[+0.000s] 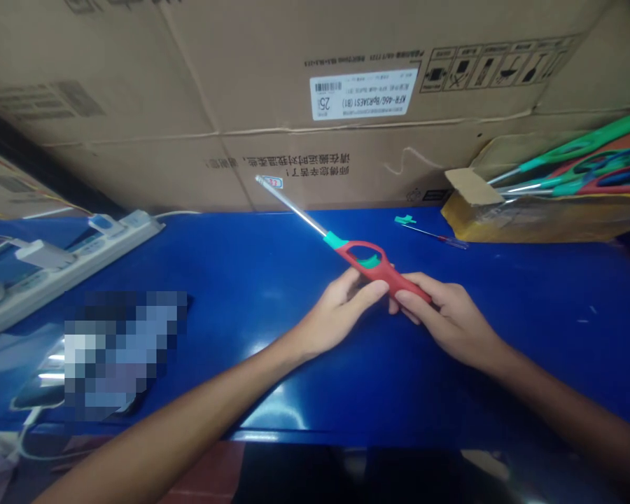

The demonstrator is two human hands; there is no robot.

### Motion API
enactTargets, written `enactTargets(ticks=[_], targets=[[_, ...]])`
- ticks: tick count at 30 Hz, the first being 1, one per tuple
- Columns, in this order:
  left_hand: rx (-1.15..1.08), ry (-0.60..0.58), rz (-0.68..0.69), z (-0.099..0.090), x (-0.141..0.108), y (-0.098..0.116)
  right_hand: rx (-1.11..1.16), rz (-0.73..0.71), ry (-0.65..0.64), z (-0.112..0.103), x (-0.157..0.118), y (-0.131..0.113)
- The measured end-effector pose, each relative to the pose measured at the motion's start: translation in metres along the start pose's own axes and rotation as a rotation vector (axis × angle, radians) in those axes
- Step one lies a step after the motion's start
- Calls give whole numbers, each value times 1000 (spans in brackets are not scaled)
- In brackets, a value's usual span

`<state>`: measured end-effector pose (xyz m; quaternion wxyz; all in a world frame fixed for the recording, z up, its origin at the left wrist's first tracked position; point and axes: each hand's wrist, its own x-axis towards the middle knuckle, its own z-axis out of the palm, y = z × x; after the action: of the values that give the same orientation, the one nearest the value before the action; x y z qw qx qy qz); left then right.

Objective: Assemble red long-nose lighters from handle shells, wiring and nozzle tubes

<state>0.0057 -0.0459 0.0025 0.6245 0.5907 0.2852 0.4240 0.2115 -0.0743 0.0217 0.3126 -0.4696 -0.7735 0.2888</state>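
A long-necked gas lighter (393, 276) with a red body, green trigger and collar, and a metal tube is held above the blue table. Its tube points up and to the left. My left hand (346, 304) is closed around the body just below the trigger, thumb on top. Gripping the handle end is my right hand (449, 315), its thumb lying along the red body. The fingers beneath the lighter are partly hidden.
Behind the blue table (304, 378) stands a large cardboard box (231, 91). An open carton (535, 220) at right holds several lighters. A small green piece (405, 220) and a thin screwdriver (441, 238) lie near it. At left are a power strip (84, 259) and a partly blurred device (131, 350).
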Motion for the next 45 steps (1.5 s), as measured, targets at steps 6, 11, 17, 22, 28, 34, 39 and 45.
enactTargets(ticks=[6,11,17,22,28,34,39,45], targets=[[-280,-27,-12,5,-2,3,-352,-145,-106,-8,-12,-3],[-358,85,-81,1,-2,5,-601,22,242,-99,-77,59],[-411,63,-262,5,0,8,-448,227,235,-177,-131,128],[-463,44,-270,0,2,10,-401,470,241,-169,-120,123],[-591,22,-223,-7,4,11,-432,601,224,-163,-116,113],[-634,77,-189,-7,4,12,-463,577,234,-156,-111,92],[-663,109,-168,-6,6,11,-474,517,384,-134,-99,57],[-572,240,-87,-6,8,9,-230,170,275,-67,-25,11]])
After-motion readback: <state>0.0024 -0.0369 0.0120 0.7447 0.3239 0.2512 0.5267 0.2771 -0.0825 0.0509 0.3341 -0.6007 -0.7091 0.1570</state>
